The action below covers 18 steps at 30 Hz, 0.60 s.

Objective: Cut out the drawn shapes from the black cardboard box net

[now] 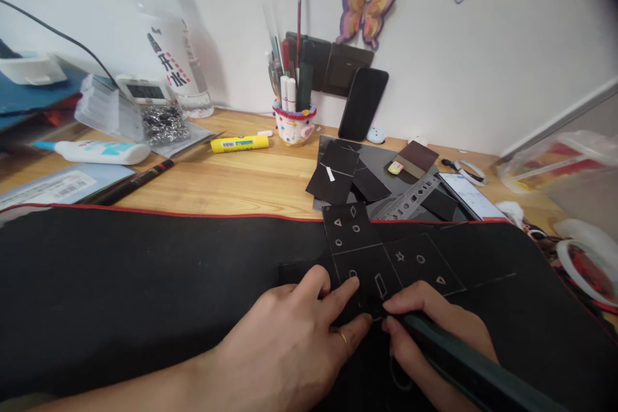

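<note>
A black card shape lies on the black mat, marked with white lines and small outlined figures: triangles, circles, a star and a rectangle. My left hand rests on the card with its fingers apart, a ring on one finger. My right hand is closed around a dark green pen-like tool, at the card's lower part. The tool's tip is hidden between the fingertips. Part of the card's lower edge is covered by both hands.
Behind the mat are black card pieces, a clear stencil, a phone, a pen cup and a yellow glue stick. A bottle and glue tube stand or lie left. Tape rolls sit right.
</note>
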Each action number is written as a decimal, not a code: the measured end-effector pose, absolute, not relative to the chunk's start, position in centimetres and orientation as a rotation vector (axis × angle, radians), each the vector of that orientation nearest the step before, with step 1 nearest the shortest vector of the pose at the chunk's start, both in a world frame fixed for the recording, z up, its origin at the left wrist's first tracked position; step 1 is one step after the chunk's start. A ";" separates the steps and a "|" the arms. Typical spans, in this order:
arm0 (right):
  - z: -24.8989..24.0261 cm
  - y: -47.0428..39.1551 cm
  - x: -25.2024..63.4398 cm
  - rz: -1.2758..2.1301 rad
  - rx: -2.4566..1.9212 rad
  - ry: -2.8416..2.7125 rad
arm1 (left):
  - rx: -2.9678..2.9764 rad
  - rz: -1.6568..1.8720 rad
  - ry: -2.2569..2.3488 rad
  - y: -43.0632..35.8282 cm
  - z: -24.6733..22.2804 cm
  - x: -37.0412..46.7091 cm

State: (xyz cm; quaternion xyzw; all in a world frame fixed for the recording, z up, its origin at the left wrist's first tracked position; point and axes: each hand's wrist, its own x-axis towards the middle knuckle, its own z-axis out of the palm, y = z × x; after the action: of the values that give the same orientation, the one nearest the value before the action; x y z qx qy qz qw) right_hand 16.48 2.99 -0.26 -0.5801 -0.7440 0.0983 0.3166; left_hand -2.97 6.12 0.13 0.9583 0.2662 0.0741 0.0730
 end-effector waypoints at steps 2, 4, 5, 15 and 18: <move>-0.2 3.0 16.7 0.236 -1.491 -2.012 | 2.882 0.224 0.798 6.1 0.0 -2.9; -0.1 3.1 17.0 0.249 -1.451 -2.063 | 2.885 0.221 0.801 6.1 -0.2 -2.9; -0.1 3.0 17.0 0.264 -1.437 -2.078 | 2.886 0.225 0.804 6.1 -0.2 -2.9; -0.3 3.4 17.7 0.834 -1.583 -1.508 | 2.825 0.242 0.773 6.5 0.0 -3.2; -0.2 4.1 18.2 1.034 -1.466 -1.289 | 2.642 0.266 0.734 7.4 0.5 -3.7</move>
State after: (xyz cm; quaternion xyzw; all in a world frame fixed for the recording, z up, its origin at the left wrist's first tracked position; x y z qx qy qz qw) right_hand 18.16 4.06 -0.22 -0.5927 -0.5212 0.4181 0.4497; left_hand -3.66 7.41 0.50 0.9411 0.2616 0.0948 0.1920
